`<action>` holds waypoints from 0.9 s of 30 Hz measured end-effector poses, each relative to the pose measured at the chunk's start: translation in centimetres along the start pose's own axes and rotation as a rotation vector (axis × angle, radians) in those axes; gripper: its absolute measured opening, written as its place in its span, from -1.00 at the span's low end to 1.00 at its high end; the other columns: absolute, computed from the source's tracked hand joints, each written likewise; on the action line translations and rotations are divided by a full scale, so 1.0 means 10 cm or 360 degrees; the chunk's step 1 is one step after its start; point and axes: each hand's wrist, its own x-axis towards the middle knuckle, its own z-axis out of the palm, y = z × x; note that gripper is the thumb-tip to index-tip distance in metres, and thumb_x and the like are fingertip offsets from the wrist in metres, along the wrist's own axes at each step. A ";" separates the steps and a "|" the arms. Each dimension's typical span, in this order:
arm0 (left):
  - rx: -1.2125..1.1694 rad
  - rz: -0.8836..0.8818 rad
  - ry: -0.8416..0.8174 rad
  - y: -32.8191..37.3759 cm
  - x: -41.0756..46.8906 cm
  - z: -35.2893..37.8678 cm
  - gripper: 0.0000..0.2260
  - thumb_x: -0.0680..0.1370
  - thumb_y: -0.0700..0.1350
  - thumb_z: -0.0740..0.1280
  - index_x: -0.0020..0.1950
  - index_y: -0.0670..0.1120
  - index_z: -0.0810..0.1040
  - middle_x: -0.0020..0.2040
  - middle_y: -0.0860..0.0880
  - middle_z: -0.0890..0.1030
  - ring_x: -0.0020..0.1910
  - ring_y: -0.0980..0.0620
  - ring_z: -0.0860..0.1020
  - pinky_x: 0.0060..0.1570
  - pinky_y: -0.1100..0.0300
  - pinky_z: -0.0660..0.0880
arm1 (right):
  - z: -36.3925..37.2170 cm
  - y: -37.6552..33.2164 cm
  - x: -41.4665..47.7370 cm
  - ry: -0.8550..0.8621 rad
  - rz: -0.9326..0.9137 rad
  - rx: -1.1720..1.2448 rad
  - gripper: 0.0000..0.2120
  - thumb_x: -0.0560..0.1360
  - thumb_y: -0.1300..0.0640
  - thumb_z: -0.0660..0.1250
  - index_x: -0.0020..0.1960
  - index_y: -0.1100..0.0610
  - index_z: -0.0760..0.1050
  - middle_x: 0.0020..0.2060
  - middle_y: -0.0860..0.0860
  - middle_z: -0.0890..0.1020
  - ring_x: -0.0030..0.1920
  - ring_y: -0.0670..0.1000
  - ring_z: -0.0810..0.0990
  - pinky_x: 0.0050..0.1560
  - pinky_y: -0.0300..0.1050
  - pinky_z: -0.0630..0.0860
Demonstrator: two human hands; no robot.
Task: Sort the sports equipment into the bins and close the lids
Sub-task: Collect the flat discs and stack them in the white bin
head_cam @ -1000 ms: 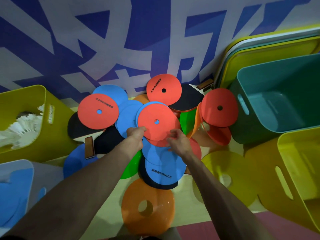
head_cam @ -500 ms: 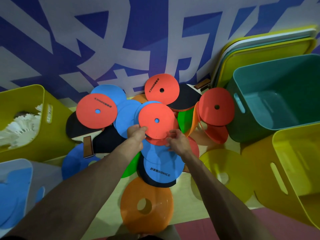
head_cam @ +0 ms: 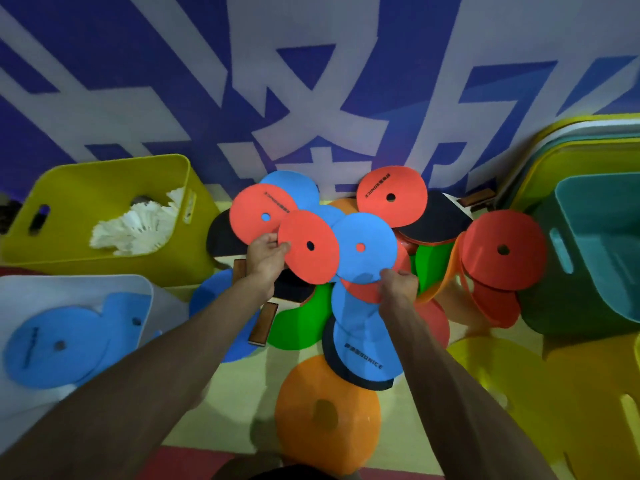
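In the head view, over the central pile of discs (head_cam: 363,337), the left hand (head_cam: 266,254) pinches 1 red disc (head_cam: 308,245) and the right hand (head_cam: 398,285) pinches 1 blue disc (head_cam: 363,247), the 2 overlapping, between 1 white bin (head_cam: 69,284) near left and 1 teal bin (head_cam: 606,209) right.

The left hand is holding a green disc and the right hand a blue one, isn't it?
Not quite: the head view shows the left hand pinching a red disc, not a green one. The right hand does hold a blue disc.
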 end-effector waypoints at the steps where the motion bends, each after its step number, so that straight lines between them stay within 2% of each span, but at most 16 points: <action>1: -0.0016 0.0009 0.0004 0.01 0.00 -0.07 -0.88 0.53 -0.28 0.32 -0.14 -0.08 0.54 -0.14 -0.07 0.63 -0.05 -0.08 0.61 0.03 -0.02 0.58 | 0.03 -0.01 0.01 -0.0026 0.0026 0.0064 -0.87 0.44 0.25 0.37 -0.08 0.32 0.53 -0.19 0.16 0.57 -0.19 0.10 0.55 -0.32 -0.21 0.42; 2: -0.0035 0.0019 0.0007 0.04 0.00 -0.13 -0.88 0.53 -0.27 0.33 -0.15 -0.07 0.54 -0.15 -0.05 0.63 -0.06 -0.08 0.61 -0.01 0.00 0.58 | 0.06 -0.03 -0.02 -0.0052 0.0036 0.0084 -0.89 0.45 0.24 0.39 -0.19 0.29 0.51 -0.28 0.13 0.55 -0.28 0.07 0.52 -0.33 -0.16 0.42; 3: -0.0072 0.0030 0.0011 0.05 -0.01 -0.17 -0.87 0.53 -0.27 0.33 -0.15 -0.06 0.53 -0.17 -0.04 0.62 -0.09 -0.06 0.62 -0.07 0.04 0.59 | 0.08 -0.04 -0.01 -0.0085 0.0031 0.0095 -0.80 0.45 0.21 0.40 -0.29 0.23 0.47 -0.35 0.10 0.52 -0.36 0.06 0.48 -0.35 -0.13 0.42; 5: -0.0144 0.0046 0.0021 0.09 -0.05 -0.25 -0.86 0.54 -0.29 0.33 -0.15 -0.07 0.51 -0.20 -0.01 0.61 -0.19 0.03 0.60 -0.19 0.11 0.57 | 0.14 -0.05 -0.01 -0.0129 0.0030 0.0036 -0.69 0.44 0.12 0.43 -0.39 0.14 0.40 -0.39 0.12 0.50 -0.41 0.06 0.44 -0.31 -0.07 0.45; 7: -0.0187 0.0059 0.0028 0.11 -0.08 -0.32 -0.91 0.54 -0.29 0.33 -0.11 -0.11 0.52 -0.19 -0.02 0.61 -0.22 0.05 0.60 -0.22 0.14 0.56 | 0.20 -0.05 -0.02 -0.0140 -0.0023 -0.0016 -0.72 0.44 0.12 0.41 -0.37 0.13 0.40 -0.28 0.18 0.57 -0.35 0.11 0.51 -0.20 0.01 0.52; 9: -0.0182 0.0105 0.0023 0.15 -0.13 -0.40 -0.91 0.54 -0.28 0.33 -0.10 -0.10 0.52 -0.16 -0.06 0.61 -0.21 0.04 0.60 -0.22 0.14 0.56 | 0.31 0.01 0.05 -0.0233 -0.0089 0.0001 -0.82 0.44 0.17 0.35 -0.30 0.12 0.42 -0.16 0.17 0.62 -0.15 0.20 0.63 -0.05 0.14 0.59; 11: -0.0174 0.0160 0.0051 0.21 -0.18 -0.47 -0.92 0.53 -0.28 0.33 -0.07 -0.11 0.51 -0.16 -0.07 0.60 -0.23 0.06 0.59 -0.29 0.21 0.58 | 0.36 -0.08 -0.09 -0.0255 -0.0146 0.0028 -0.93 0.41 0.15 0.34 -0.18 0.10 0.44 -0.10 0.14 0.65 -0.04 0.24 0.65 -0.03 0.21 0.60; 14: -0.0224 0.0222 0.0136 0.38 -0.25 -0.61 -0.89 0.51 -0.28 0.36 -0.01 -0.15 0.49 -0.17 -0.09 0.58 -0.25 0.05 0.57 -0.46 0.31 0.55 | 0.35 -0.38 -0.49 -0.0218 -0.0354 0.0005 -0.92 0.46 0.22 0.31 -0.05 0.14 0.46 -0.11 0.16 0.64 -0.10 0.21 0.64 -0.06 0.18 0.61; 17: -0.0234 0.0288 0.0165 0.54 -0.26 -0.85 -0.83 0.48 -0.24 0.41 0.05 -0.22 0.55 -0.09 -0.16 0.62 -0.16 -0.07 0.63 -0.37 0.26 0.60 | 0.38 -0.64 -0.79 -0.0159 -0.0658 -0.0165 -0.87 0.50 0.23 0.26 0.02 0.17 0.52 -0.16 0.13 0.62 -0.15 0.13 0.57 -0.06 0.02 0.52; 20: -0.0293 0.0387 0.0211 0.74 -0.34 -1.17 -0.87 0.48 -0.21 0.42 0.01 -0.17 0.56 -0.18 -0.07 0.61 -0.23 0.04 0.60 -0.39 0.32 0.57 | 0.53 -0.82 -1.02 -0.0198 -0.0791 -0.0219 -0.82 0.54 0.15 0.21 0.07 0.14 0.54 -0.12 0.12 0.63 -0.07 0.18 0.61 0.02 0.17 0.56; 21: -0.0335 0.0412 0.0231 0.80 -0.37 -1.29 -0.90 0.49 -0.21 0.41 -0.02 -0.14 0.55 -0.21 -0.04 0.60 -0.25 0.07 0.58 -0.40 0.32 0.56 | 0.59 -0.87 -1.09 -0.0203 -0.0846 -0.0236 -0.81 0.54 0.15 0.19 0.06 0.15 0.54 -0.10 0.13 0.63 -0.05 0.19 0.61 0.03 0.16 0.56; 23: -0.0423 0.0453 0.0263 0.90 -0.42 -1.58 -0.96 0.51 -0.20 0.38 -0.08 -0.10 0.54 -0.22 -0.03 0.59 -0.26 0.06 0.56 -0.38 0.25 0.55 | 0.70 -1.00 -1.35 -0.0195 -0.0984 -0.0317 -0.77 0.56 0.20 0.16 0.06 0.23 0.56 -0.10 0.16 0.62 -0.03 0.17 0.57 0.03 0.00 0.49; 25: -0.0462 0.0481 0.0290 0.92 -0.45 -1.93 -0.95 0.53 -0.18 0.36 -0.13 -0.06 0.53 -0.21 -0.03 0.59 -0.26 0.06 0.56 -0.38 0.22 0.55 | 0.84 -1.10 -1.62 -0.0220 -0.1075 -0.0322 -0.74 0.57 0.22 0.12 0.08 0.26 0.55 -0.03 0.20 0.62 0.02 0.18 0.56 0.05 0.00 0.45; 27: -0.0436 0.0529 0.0335 0.88 -0.48 -2.28 -0.98 0.54 -0.15 0.35 -0.09 -0.08 0.55 -0.20 -0.03 0.60 -0.25 0.06 0.56 -0.39 0.21 0.54 | 1.04 -1.16 -1.87 -0.0260 -0.1146 -0.0328 -0.73 0.58 0.21 0.11 0.07 0.26 0.55 0.00 0.22 0.62 0.06 0.21 0.55 0.04 -0.03 0.42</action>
